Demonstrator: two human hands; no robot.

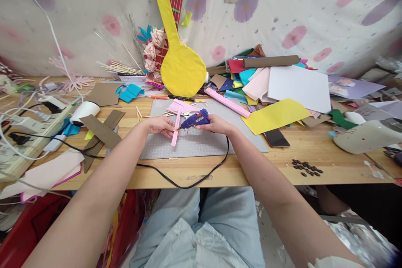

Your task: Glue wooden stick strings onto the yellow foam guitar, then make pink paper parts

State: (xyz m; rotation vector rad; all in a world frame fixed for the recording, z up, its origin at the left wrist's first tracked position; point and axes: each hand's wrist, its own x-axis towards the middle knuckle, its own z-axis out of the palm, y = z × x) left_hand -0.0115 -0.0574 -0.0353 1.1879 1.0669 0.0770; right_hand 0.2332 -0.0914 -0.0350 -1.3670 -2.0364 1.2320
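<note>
While the left hand (161, 125) pinches a pink foam strip (176, 130) between thumb and fingers over the grey cutting mat (204, 144), the right hand (217, 124) is closed around a blue glue gun (195, 119), with its nozzle pointing left at the strip. The strip sits near the middle of the mat, running from near to far. The gun's black cord (188, 183) loops over the near edge of the wooden table (314, 153). To the right lie a yellow sheet (276, 115) and a dark phone (276, 137).
</note>
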